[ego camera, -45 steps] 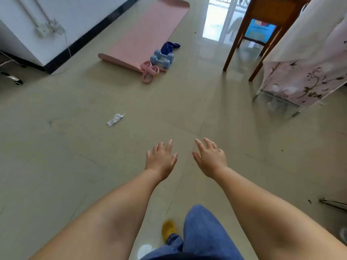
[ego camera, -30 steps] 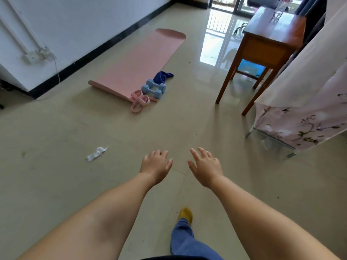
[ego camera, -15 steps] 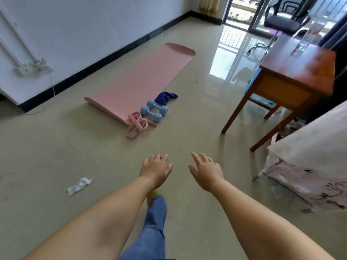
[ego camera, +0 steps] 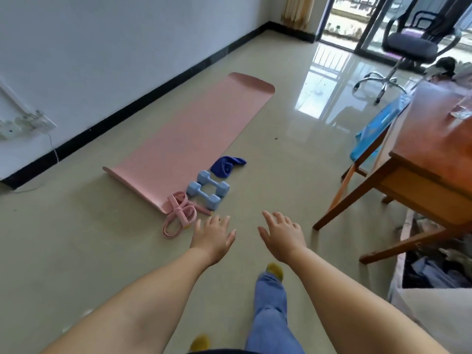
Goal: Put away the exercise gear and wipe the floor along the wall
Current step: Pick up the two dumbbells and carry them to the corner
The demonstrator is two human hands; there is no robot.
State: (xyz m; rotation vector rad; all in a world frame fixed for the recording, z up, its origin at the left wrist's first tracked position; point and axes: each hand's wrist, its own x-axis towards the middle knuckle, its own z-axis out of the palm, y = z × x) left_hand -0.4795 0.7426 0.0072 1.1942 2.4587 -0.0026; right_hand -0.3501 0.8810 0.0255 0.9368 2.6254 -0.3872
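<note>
The brown wooden table (ego camera: 421,159) runs out of view at the right edge, and its top is smeared with blur, so the clear glass object (ego camera: 463,112) on it cannot be identified. The flat blue item (ego camera: 370,139) beneath it is partly hidden by the table's edge and legs. The black office chair (ego camera: 406,44) loses its back to the top edge. The white wall fittings (ego camera: 24,123) are cut off at the left. A yellow-socked foot (ego camera: 201,342) is barely visible at the bottom.
</note>
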